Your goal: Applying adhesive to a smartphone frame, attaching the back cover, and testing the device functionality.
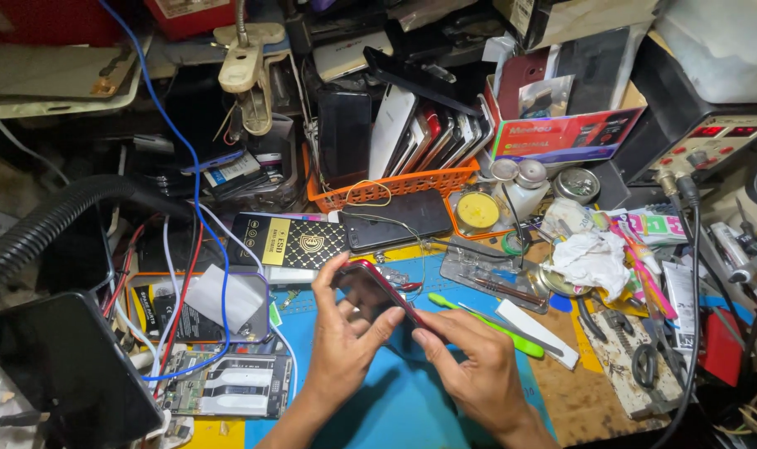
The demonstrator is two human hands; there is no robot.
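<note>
An orange slotted plastic basket (411, 185) behind the blue rubber work mat (395, 399) holds a row of phones standing on edge. Just right of the basket, a small round tin (478, 211) holds yellow paste. The mat is hemmed in: a black patterned box (288, 241) and a dark flat phone (397, 220) lie along its far edge, a green plastic pry tool (486, 324) at its right, an opened phone body (229, 384) at its left. Bare mat shows only near the wrists. Above the mat's middle, the left hand (345, 341) wraps its fingers around a red-edged, dark-screened phone (377, 295), tilted up. The right hand (470, 357) pinches the phone's lower right edge.
</note>
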